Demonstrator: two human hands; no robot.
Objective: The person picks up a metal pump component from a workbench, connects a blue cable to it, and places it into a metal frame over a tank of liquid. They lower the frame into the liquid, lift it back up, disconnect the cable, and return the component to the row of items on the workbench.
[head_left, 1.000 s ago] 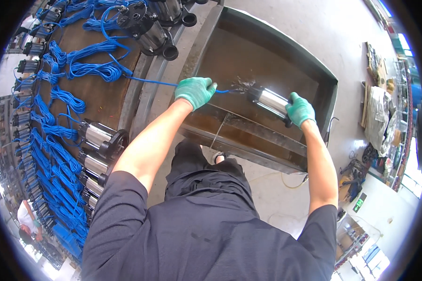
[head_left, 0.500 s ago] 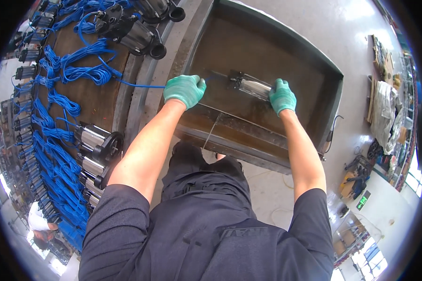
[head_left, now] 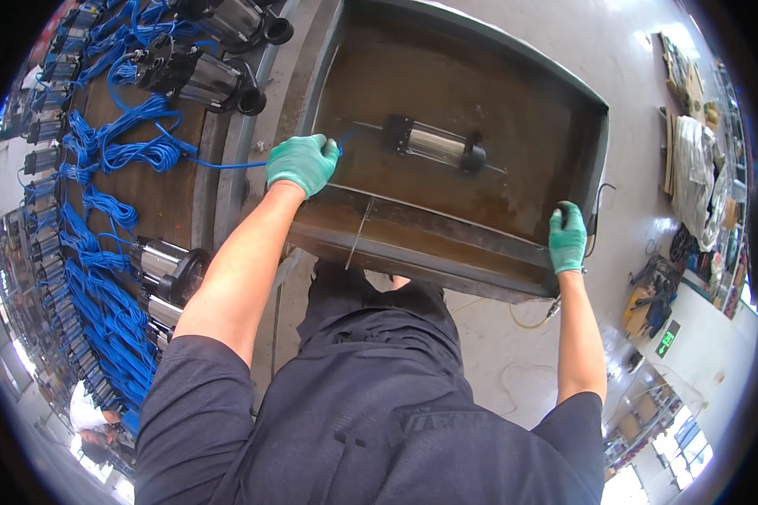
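Observation:
My left hand (head_left: 301,165), in a green glove, is closed around a blue cable (head_left: 227,165) over the tank's left side. The cable runs left to a coiled bundle and right toward the pump. A steel-bodied pump (head_left: 436,145) with black ends lies on its side in the brownish water of the metal tank (head_left: 480,225). Apart from the pump, my gloved right hand (head_left: 568,237) is at the tank's right edge, thumb and fingers apart. Nothing shows in it, though the fingertips are partly hidden. A thin black hose (head_left: 600,220) hangs close beside it.
More pumps (head_left: 200,77) stand on the bench at left among coiled blue cables (head_left: 147,143). A narrow front trough (head_left: 446,244) is crossed by a thin rod (head_left: 360,234). Wrapped sheeting (head_left: 697,189) leans at far right. Another person (head_left: 88,412) is at lower left.
My right hand has let go of the pump and moved right to the tank's edge. The pump now lies free in the water. My left hand still grips the cable.

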